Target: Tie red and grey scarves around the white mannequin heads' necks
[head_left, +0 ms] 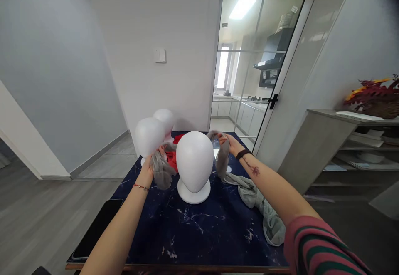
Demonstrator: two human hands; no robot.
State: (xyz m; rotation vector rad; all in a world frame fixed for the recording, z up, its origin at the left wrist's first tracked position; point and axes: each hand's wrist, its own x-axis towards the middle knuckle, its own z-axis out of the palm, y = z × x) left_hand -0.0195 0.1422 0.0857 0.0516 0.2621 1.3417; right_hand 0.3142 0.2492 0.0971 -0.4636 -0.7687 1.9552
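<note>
A white foam mannequin head [195, 160] stands upright on its round base in the middle of the dark table. A thin grey scarf [163, 171] passes behind it, with one end bunched in my left hand [154, 158], which is closed around the cloth. To the right of the head, my right hand [229, 142] also grips the scarf. From there its long part trails down and lies crumpled on the table under my right forearm. The scarf's middle stretch is hidden behind the head.
Two more white foam heads [149, 137] stand at the back left, with red cloth [172, 161] beside them. A black phone-like slab [98, 228] lies at the table's left edge. The table [193, 241] is dark blue marbled. A grey shelf unit [343, 154] stands right.
</note>
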